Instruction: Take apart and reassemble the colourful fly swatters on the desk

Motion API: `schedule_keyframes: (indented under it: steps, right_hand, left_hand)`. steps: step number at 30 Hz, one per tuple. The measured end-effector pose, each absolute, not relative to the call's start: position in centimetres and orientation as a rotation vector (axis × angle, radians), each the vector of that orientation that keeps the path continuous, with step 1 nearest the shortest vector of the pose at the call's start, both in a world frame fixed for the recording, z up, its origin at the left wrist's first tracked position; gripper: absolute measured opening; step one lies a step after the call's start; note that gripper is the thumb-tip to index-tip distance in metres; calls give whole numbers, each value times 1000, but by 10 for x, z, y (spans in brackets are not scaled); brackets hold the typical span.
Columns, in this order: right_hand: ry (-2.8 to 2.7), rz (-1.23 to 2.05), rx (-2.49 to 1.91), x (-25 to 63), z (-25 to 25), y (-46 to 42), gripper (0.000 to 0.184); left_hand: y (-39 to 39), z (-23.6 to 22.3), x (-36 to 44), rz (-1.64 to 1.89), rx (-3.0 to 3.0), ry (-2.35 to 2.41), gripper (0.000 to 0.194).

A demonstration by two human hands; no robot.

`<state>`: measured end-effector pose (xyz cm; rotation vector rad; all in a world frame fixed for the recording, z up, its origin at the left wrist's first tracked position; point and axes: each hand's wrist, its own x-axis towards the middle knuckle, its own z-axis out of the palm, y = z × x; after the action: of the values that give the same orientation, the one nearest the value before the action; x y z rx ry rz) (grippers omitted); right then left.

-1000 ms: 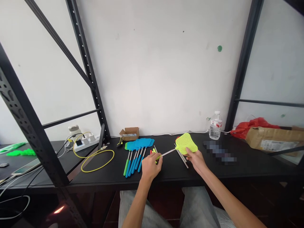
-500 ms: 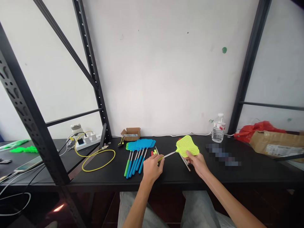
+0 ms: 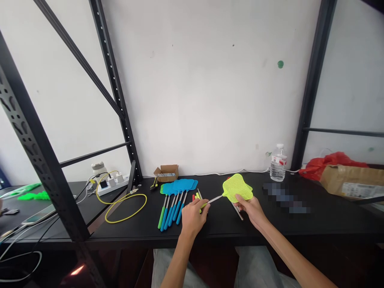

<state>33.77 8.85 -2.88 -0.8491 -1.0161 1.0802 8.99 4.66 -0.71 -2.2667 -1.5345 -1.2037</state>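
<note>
white wall (image 3: 207, 104) stands behind the black tabletop (image 3: 279, 226), with dark metal posts (image 3: 313, 80) framing it on both sides. you hold a yellow-green swatter (image 3: 235, 189) slantwise above the middle of the tabletop, its perforated head on your right and its handle on your left. your left grip (image 3: 194, 213) is closed around the handle, while your right grip (image 3: 251, 209) pinches the lower edge of the head, thumb on top.

just beyond your left grip lie a few yellow and red handles (image 3: 193, 198), partly hidden by your knuckles. slim metal rods (image 3: 239, 213) lie beneath the swatter's head. to your left, blue swatters (image 3: 181, 186) overlap in a row, handles towards you, with a green-handled one (image 3: 161, 218) at the far left. a small open carton (image 3: 167, 173) sits behind them, near the wall; a water bottle (image 3: 278, 168) stands upright farther right.
</note>
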Motion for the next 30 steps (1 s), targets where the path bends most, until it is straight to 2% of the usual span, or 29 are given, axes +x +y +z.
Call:
schedule_keyframes:
  steps: [17, 30]
  right_hand:
    - [-1106, 1047, -861, 338, -30, 86, 39]
    - [-1123, 1041, -932, 338, -33, 88, 40]
  left_hand:
    - [45, -6, 93, -1257, -2259, -1519, 30]
    - [43, -6, 94, -1225, -2261, -1500, 25]
